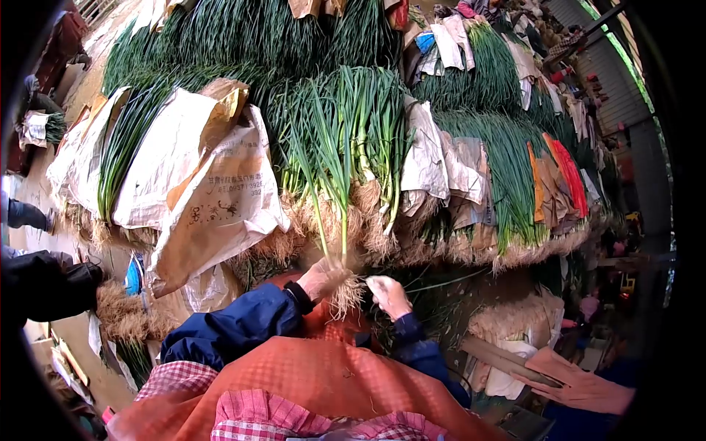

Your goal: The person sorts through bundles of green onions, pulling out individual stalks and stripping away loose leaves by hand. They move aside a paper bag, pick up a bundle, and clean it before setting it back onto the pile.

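Observation:
My left hand [323, 279] is closed round the lower stalks of a few green onions [343, 228], just above their hairy roots [346, 298]. The leaves point away from me, over the pile. To the right of those roots is my right hand [391, 295], its fingers pressed together round something pale that I cannot make out. Directly ahead lies a loose heap of green onions [368, 140], roots toward me. An orange apron [309, 375] covers my lap under both hands.
Large white sacks [220, 191] cover onions on the left; more cloths [426, 158] lie to the right. A wooden bar [507, 360] and a root-ended bundle [515, 316] are at lower right. A person's leg [26, 214] shows at far left.

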Demonstrator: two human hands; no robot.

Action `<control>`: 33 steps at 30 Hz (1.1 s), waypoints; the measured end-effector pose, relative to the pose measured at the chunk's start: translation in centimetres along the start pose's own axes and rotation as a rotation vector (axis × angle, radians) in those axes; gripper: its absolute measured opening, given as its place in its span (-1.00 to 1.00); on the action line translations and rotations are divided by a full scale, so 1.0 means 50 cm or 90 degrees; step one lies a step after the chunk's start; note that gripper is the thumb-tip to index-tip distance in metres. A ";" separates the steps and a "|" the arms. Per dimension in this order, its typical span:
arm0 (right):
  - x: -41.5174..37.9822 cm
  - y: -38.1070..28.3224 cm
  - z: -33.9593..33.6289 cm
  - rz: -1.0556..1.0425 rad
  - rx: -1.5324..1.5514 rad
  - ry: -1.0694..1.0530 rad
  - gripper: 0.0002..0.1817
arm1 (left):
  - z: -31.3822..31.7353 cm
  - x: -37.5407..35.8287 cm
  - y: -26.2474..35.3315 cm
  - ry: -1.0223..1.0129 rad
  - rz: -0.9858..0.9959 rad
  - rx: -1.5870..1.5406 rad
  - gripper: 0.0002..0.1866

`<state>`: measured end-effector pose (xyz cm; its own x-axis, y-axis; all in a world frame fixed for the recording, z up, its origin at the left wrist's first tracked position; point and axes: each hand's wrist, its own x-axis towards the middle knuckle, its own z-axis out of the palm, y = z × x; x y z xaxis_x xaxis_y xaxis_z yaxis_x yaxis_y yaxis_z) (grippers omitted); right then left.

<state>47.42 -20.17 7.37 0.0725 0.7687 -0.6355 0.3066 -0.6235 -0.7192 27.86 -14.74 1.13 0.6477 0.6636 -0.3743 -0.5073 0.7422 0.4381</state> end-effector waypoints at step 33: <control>0.639 -0.124 -0.013 -0.186 -0.201 0.109 -0.63 | -0.171 0.129 0.065 0.293 0.184 -0.091 -0.76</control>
<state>48.45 8.34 -8.31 0.0880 0.9348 -0.3442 0.6092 -0.3239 -0.7239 25.52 -7.26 -6.83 0.1719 0.7903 -0.5881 -0.7197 0.5084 0.4728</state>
